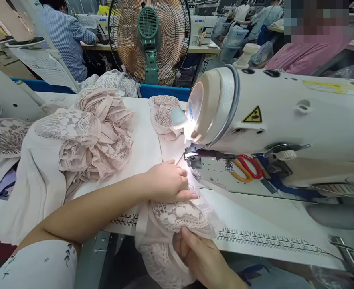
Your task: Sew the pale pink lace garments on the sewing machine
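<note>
A pale pink lace bra (179, 212) lies across the front edge of the sewing table, part of it hanging below. My left hand (170, 182) rests on the cloth just in front of the needle area, palm down with its fingers stretched out. Below it, my right hand (199, 255) pinches the lace edge between thumb and fingers. The cloth runs up to the presser foot (188, 154) of the sewing machine (273, 108), where a bright lamp washes out detail. Behind the needle lies a lace cup (164, 116); I cannot tell how it joins the rest.
A heap of pink lace pieces (101, 136) covers the table's left side. Scissors with red and orange handles (249, 167) lie under the machine arm. A printed ruler (261, 239) follows the front edge. Beyond stand a large fan (149, 40) and a person in stripes (64, 40).
</note>
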A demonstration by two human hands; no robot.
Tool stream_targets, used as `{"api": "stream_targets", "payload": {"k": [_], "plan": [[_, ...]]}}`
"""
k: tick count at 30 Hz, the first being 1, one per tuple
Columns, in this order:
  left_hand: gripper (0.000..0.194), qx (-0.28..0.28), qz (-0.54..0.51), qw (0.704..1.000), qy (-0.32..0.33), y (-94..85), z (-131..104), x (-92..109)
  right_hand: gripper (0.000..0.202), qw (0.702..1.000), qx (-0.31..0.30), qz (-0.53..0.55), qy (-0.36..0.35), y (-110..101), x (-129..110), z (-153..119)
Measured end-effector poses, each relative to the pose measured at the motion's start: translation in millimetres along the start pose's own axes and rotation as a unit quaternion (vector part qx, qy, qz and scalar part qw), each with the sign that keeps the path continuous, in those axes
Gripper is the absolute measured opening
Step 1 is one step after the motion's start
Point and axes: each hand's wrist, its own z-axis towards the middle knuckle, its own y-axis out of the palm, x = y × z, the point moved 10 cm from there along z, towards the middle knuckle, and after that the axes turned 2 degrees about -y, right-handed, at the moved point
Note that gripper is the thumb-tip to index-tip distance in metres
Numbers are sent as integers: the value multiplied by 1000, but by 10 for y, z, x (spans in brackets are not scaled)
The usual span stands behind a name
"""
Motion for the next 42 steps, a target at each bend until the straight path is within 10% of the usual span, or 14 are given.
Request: {"api": "stream_targets", "payload": {"k": [9, 35, 39, 42], "plan": [[60, 51, 13, 999, -3, -10, 15, -71, 13, 990, 29, 136, -37, 136, -105, 159], [73, 90, 140, 981, -97, 123, 84, -357, 42, 997, -65, 29, 8, 404, -89, 300], [75, 64, 127, 983, -120, 81, 44, -479, 60, 996, -13, -64, 53, 145, 61, 245], [59, 29, 104, 988, -111, 43, -9, -533, 56, 952, -96, -292, -12, 125, -213, 127]]}}
